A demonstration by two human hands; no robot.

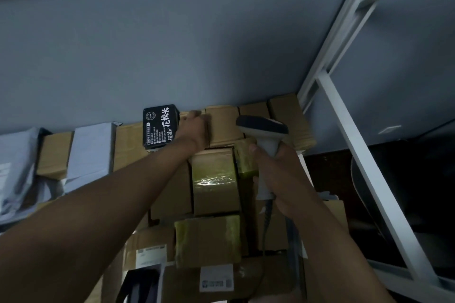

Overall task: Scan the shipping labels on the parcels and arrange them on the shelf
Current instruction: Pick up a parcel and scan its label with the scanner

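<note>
Head view, centre frame: your left hand point(195, 128) grips a black parcel point(160, 128); your right hand point(278, 177) grips the scanner point(264, 130).

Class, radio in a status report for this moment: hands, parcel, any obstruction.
Left hand resting on cardboard parcel, grip unclear. Right hand gripping scanner. Black box close beside left hand.

Cannot read the white shipping label point(216, 277) below the scanner point(264, 135): print too small and blurred. Left of that scanner, left hand point(195, 128) with fingertips hidden over the box edge point(221, 115). Below it, cable point(267, 226) lost in shadow, both forearms cut by the bottom border.
</note>
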